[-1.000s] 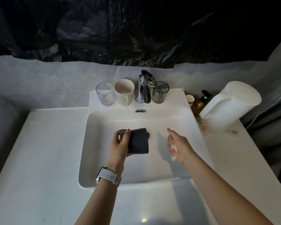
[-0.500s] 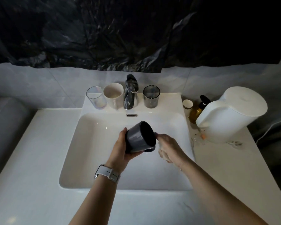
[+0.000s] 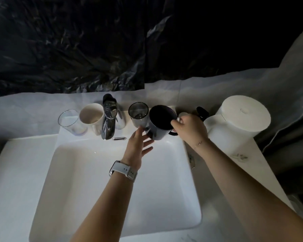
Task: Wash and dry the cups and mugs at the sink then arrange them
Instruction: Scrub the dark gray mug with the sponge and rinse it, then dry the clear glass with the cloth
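**Dark mug passes from left hand to right at the back of the sink**

Over the white sink (image 3: 63,198), the left hand (image 3: 138,145), a pale watch (image 3: 123,171) on its wrist, has let go and now lies spread, fingertips just brushing the mug's base. The right hand (image 3: 189,128) has taken the dark mug (image 3: 158,124) by its rim and handle side, carrying it up from mid-basin to the rear ledge, tilted, mouth open toward the camera. Judged from this, the mug is headed for the row: smoked glass (image 3: 138,116) just beside it, then the tap (image 3: 109,117), white mug (image 3: 92,117) and clear glass (image 3: 68,122). A paper roll (image 3: 241,123) stands farther right. No readable writing or brand shows.
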Tool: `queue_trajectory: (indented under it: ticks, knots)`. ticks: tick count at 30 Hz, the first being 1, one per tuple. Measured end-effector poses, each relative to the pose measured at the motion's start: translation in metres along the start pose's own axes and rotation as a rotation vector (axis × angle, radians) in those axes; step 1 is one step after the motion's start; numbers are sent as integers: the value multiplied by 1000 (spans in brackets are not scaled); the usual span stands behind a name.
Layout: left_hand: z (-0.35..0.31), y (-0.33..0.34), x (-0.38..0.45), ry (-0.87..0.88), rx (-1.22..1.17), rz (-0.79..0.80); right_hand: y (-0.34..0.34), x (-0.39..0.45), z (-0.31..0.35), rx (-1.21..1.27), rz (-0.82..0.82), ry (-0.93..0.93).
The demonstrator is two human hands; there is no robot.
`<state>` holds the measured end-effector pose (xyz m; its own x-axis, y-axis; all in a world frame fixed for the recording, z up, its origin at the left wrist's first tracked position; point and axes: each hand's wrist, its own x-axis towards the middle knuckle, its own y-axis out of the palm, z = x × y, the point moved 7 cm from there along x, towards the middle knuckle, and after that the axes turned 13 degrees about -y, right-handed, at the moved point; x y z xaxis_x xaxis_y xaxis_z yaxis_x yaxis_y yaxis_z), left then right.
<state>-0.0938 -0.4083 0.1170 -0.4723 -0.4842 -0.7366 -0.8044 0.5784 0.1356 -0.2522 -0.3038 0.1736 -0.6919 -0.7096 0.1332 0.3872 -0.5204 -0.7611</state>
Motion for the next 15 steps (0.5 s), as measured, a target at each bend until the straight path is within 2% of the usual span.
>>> queue_trajectory:
  ticks: [4,9,15]
  knots:
    - [4,-21,0,56,199,-92,-3,31,-5,-192,14,29]
    - [6,-52,-11,151,192,-130,8,55,-14,-252,35,93]
    - [16,-50,-14,106,312,-7,24,62,-15,-172,100,151]
